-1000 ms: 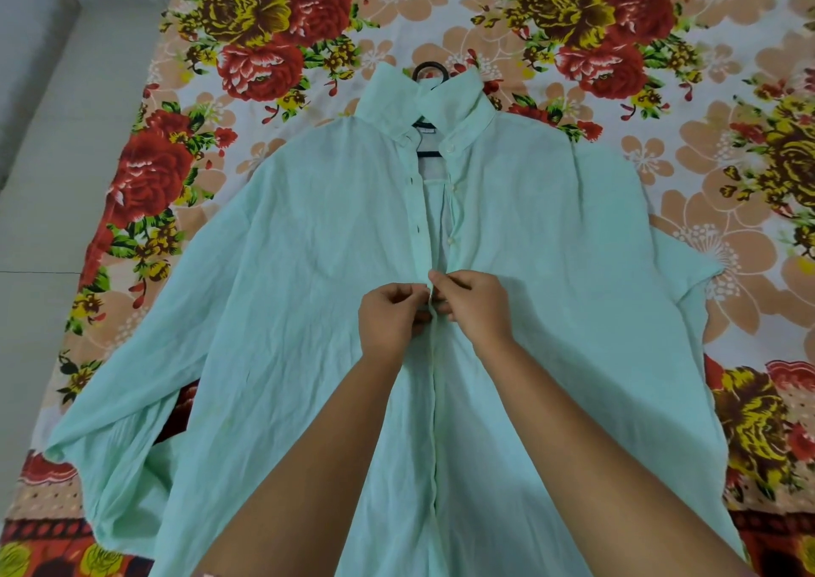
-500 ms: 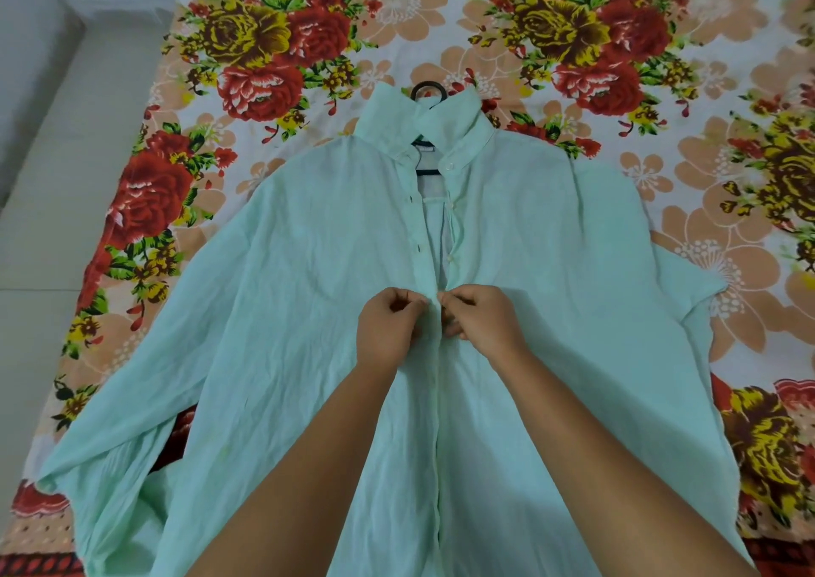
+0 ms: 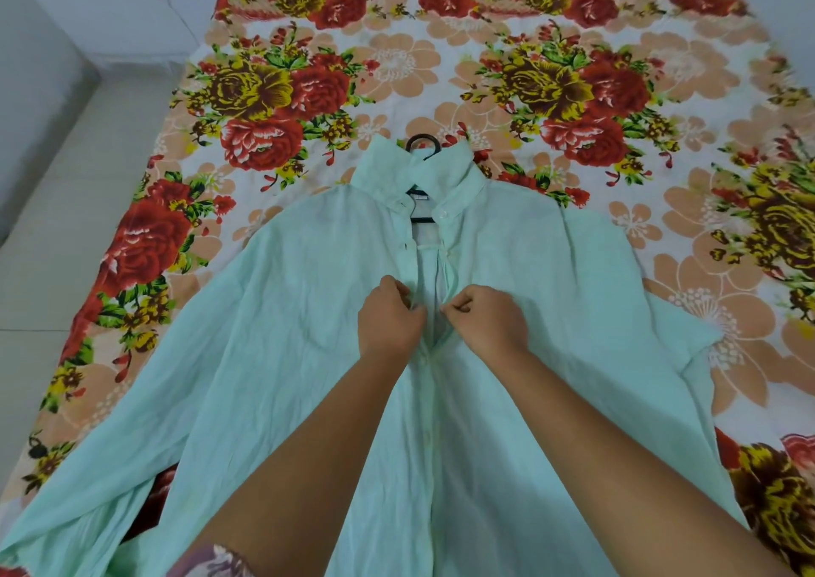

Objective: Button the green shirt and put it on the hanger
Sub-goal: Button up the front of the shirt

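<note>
The green shirt [image 3: 273, 356] lies front-up and spread flat on a bed covered by a flowered bedsheet [image 3: 397, 60]. The hanger [image 3: 422, 141] is already inside the shirt: its black hook projects past the collar on the far side of the hands, and a short length of its bar shows in the open neck.

Hand state:
- The left hand [image 3: 389, 323] has its fingers curled and pinches the left front edge of the shirt.
- The right hand [image 3: 490, 318] has its fingers curled and pinches the right front edge.
- The two hands are side by side with a narrow gap between them. The inner cloth of the shirt shows through this gap.

Shirt state:
- On the near side of the hands, the front edges lie together in one closed line.
- On the far side of the hands, the front edges stand apart up to the collar, which is open.

Change against the earlier frames:
- One second ago the hands met knuckle to knuckle on the front line. They are now separated.
- The hands now grip closer to the collar, and fewer open buttonholes show beyond them.
- The closed line reaches farther up the shirt.
</note>
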